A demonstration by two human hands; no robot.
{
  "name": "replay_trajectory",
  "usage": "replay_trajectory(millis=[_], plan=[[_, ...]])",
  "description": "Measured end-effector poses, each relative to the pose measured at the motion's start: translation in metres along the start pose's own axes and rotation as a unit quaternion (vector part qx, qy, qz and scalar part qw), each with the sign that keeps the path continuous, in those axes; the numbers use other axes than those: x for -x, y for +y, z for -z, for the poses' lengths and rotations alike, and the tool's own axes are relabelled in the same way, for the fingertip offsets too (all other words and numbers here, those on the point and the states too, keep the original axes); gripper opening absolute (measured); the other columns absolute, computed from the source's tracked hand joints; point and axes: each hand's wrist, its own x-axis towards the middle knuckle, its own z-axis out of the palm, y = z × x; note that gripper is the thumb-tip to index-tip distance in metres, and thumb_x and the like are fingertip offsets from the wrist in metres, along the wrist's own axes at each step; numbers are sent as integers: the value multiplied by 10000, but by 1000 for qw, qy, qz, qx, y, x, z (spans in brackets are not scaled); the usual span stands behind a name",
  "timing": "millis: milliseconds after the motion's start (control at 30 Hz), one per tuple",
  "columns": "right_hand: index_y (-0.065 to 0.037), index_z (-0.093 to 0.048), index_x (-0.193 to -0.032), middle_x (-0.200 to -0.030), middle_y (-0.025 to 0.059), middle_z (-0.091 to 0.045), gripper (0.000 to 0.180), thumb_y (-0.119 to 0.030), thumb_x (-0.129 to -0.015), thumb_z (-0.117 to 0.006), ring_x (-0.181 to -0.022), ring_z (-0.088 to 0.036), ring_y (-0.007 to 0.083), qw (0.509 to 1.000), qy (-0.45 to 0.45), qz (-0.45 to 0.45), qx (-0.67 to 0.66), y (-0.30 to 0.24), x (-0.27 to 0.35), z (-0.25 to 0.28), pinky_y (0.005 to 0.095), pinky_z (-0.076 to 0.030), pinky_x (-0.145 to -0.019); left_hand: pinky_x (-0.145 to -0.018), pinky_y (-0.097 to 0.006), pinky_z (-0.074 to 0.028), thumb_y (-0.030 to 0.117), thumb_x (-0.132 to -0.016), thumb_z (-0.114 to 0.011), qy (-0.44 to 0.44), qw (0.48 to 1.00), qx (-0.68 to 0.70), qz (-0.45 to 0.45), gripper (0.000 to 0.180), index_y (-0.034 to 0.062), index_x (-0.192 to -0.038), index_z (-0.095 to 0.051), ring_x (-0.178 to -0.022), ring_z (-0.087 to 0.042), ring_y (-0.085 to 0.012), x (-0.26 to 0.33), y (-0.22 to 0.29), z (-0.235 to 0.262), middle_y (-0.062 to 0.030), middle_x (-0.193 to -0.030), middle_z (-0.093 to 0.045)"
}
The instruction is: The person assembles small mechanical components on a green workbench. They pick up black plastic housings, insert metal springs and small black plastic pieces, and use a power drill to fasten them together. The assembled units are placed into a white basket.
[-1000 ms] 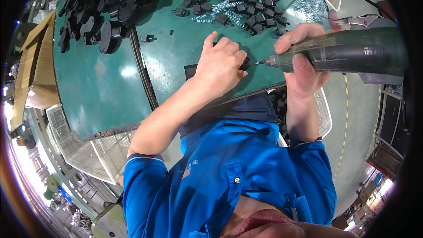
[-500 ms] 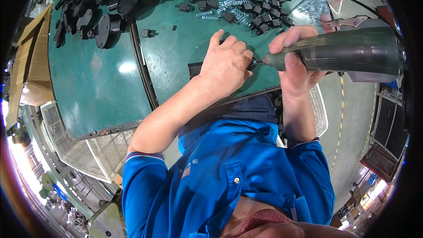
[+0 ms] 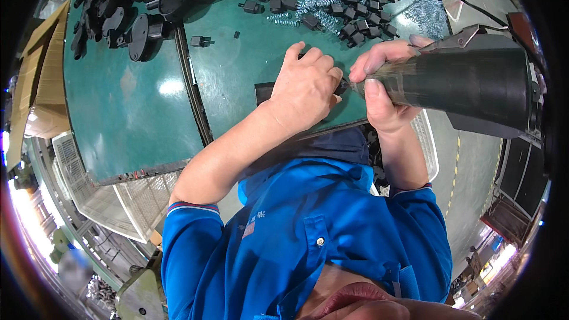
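Observation:
My left hand [image 3: 308, 86] is closed around a black plastic part [image 3: 265, 91] on the green tabletop, covering most of it. One flat end of that part sticks out left of my wrist. In my right hand [image 3: 386, 83] is a dark electric screwdriver [image 3: 468, 80], held nearly level with my fingers around its front end. Its tip points left and meets the part's right end beside my left fingers. Whether a screw sits at the tip is hidden. Beyond my hands lie several small black square pieces with stems [image 3: 311, 22] and metal coil springs [image 3: 323, 9].
Black round-flanged parts [image 3: 142, 35] are heaped at the far left of the green table [image 3: 136, 118]. A dark seam [image 3: 192, 86] runs across the tabletop. An open cardboard box [image 3: 44, 95] and white plastic crates [image 3: 139, 201] stand at the left. A cable [image 3: 471, 5] trails behind the screwdriver.
The screwdriver and my right hand have shifted left and slightly nearer, bringing the tip against the black part. My left hand keeps its hold almost unmoved.

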Motion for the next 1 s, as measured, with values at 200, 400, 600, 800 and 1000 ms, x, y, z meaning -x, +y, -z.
replay_trajectory(millis=[200, 400, 600, 800, 1000], plan=[[32, -340, -1222, -910, 143, -538, 517, -101, -847, -670, -692, -604, 217, 1000, 6, 7, -14, -1, -1, -4, 352, -556, -629, -1049, -493, -355, 311, -746, -764, 17, 1000, 9, -5, 314, 104, -975, -702, -1047, -557, -233, 1, -1, -3, -38, -947, -619], [50, -416, -1148, -902, 141, -560, 418, -70, -826, -653, -699, -613, 208, 1000, 21, -1, 23, -1, -7, -2, 335, -547, -603, -981, -457, -386, 254, -709, -768, 67, 997, 26, -13, 304, 104, -962, -693, -1005, -570, -238, 2, -4, -8, -40, -919, -617], [32, -534, -1062, -806, 103, -624, 253, -108, -880, -640, -650, -585, 123, 969, 209, -102, 82, -55, -54, 34, 219, -431, -550, -924, -428, -407, 205, -676, -806, 53, 997, 62, -12, 368, 88, -1006, -692, -947, -583, -280, 3, -3, -1, -80, -898, -625], [-58, -369, -1441, -1198, 256, -602, 715, -193, -829, -712, -1026, -628, 432, 818, 24, -188, 543, 19, 3, 104, 457, -530, -849, -831, -388, -543, 326, -858, -728, -57, 701, 695, 149, 408, 9, -1100, -642, -938, -668, -273, 0, 18, 12, -141, -991, -685], [-74, -497, -1347, -1168, 191, -617, 660, -228, -771, -780, -1042, -609, 367, 788, 16, -125, 602, 18, 26, 107, 448, -497, -881, -924, -548, -538, 423, -960, -581, -121, 259, 931, 225, 501, -26, -1181, -593, -1032, -655, -418, -2, 55, -29, -235, -1056, -669]])
